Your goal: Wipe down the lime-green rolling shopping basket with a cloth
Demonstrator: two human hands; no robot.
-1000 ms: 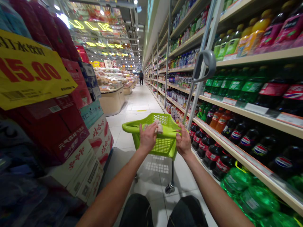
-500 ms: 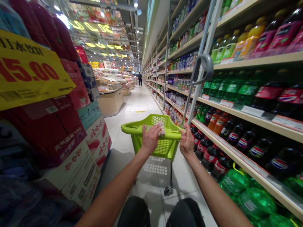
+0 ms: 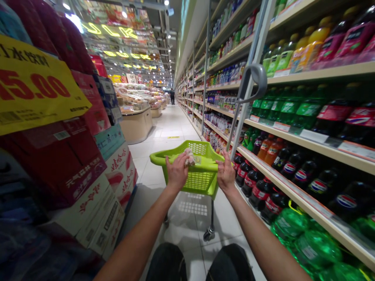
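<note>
A small green shopping cart (image 3: 202, 183) with a mesh basket stands on the floor in front of my knees. My left hand (image 3: 176, 171) is closed on a crumpled whitish-pink cloth (image 3: 190, 157), pressed against the cart's near rim left of the middle. At the rim's right end, my right hand (image 3: 225, 173) grips the green edge with bent fingers. From beside that hand a thin grey pole (image 3: 233, 127) slants up to a grey loop handle (image 3: 252, 84). Where the pole's lower end joins is hidden.
Drink shelves (image 3: 307, 136) line the right side, with large green bottles (image 3: 316, 249) low down. Stacked cartons (image 3: 117, 168) and a yellow price sign (image 3: 43, 84) stand close on the left. A display counter (image 3: 136, 125) and a distant person (image 3: 172, 96) are farther along the tiled aisle.
My left hand and the cloth have slid left along the cart's rim. My right hand has shifted slightly left too. The cart stays in nearly the same place.
</note>
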